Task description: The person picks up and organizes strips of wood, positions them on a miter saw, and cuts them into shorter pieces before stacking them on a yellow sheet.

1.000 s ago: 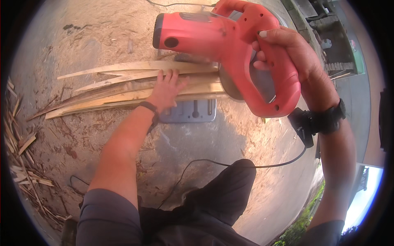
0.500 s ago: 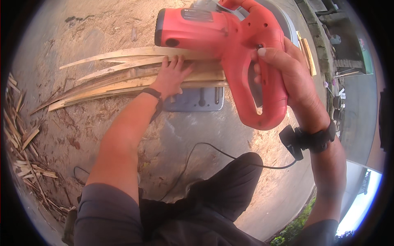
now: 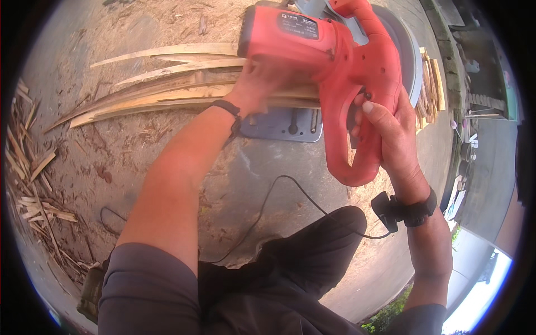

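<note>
A red miter saw (image 3: pixel 365 64) with a D-shaped handle stands in front of me. My right hand (image 3: pixel 395 131) is wrapped round that handle, thumb by the trigger. Long, rough wooden strips (image 3: pixel 167 96) lie across the saw's blue-grey base (image 3: pixel 267 124), fanning out to the left. Over the strips, just below the motor housing, is my left hand (image 3: pixel 254 89); its fingers are smeared by motion and partly lost against the housing. The saw hides the strips' cutting spot. A round grey blade guard (image 3: pixel 410 47) shows on the saw's right.
Cut wood pieces (image 3: pixel 430 84) are piled right of the saw. More scrap strips (image 3: pixel 42 209) lie in a heap at the left. A black cable (image 3: pixel 268 195) runs over the concrete and my knee. Sawdust and bark chips cover the ground. A block kerb (image 3: pixel 446 50) borders the right side.
My left hand has shifted right along the strips, towards the saw, and is now blurred. In the picture, the saw, strips and base sit further right. My right hand keeps its hold on the handle.
</note>
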`<state>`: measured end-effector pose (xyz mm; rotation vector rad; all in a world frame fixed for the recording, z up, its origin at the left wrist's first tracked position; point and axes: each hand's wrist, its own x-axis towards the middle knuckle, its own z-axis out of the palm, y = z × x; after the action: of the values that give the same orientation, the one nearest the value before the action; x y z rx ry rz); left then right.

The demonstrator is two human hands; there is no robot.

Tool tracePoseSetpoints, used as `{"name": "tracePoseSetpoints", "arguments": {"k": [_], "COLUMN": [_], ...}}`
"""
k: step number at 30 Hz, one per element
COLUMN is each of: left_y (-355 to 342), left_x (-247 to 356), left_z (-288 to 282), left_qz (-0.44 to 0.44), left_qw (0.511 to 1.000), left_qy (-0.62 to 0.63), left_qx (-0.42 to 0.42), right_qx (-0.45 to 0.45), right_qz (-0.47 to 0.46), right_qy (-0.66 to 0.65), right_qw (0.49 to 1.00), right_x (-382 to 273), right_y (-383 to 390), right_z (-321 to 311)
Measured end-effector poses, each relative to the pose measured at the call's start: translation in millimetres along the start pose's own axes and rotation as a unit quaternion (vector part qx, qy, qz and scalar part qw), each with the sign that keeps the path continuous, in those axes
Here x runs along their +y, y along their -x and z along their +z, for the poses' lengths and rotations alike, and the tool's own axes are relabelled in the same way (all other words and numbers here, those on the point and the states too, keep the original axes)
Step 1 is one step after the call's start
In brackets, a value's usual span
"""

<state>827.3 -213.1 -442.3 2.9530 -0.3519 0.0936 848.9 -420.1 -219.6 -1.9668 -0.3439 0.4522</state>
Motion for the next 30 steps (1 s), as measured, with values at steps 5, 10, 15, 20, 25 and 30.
{"name": "tracePoseSetpoints", "arguments": {"k": [5,10,15,20,25,30], "left_y": [1.9,-5.1,1.4,-4.9,-12.1,-4.5], "left_x": [-0.5,12.4,-6.2,3.3,9.5,-2.9], "left_z": [-7.0,-56.2,7.6,3.2,-6.5,-15.3], "left_qz": [-0.005,-0.077,0.018,-0.015,0.001,0.015], "left_qw": [0.998,0.881,0.999,1.000,0.998,0.994], "left_qy": [0.052,0.460,-0.014,-0.015,-0.042,-0.066], "left_qx": [-0.044,-0.074,-0.036,0.002,-0.043,-0.080], "right_qx": [-0.009,0.036,0.028,-0.034,-0.030,0.224], "right_qz": [-0.021,-0.043,-0.030,0.046,-0.037,-0.264], "right_qy": [-0.001,-0.023,-0.020,-0.076,-0.148,-0.203], "right_qw": [1.000,0.998,0.999,0.995,0.988,0.916], "right_x": [35.9,62.6,31.2,-60.1,-95.0,-49.6], "right_y": [11.2,18.2,2.8,-20.3,-35.5,3.8], "right_z": [9.1,16.8,14.7,-20.3,-63.9,-54.8]}}
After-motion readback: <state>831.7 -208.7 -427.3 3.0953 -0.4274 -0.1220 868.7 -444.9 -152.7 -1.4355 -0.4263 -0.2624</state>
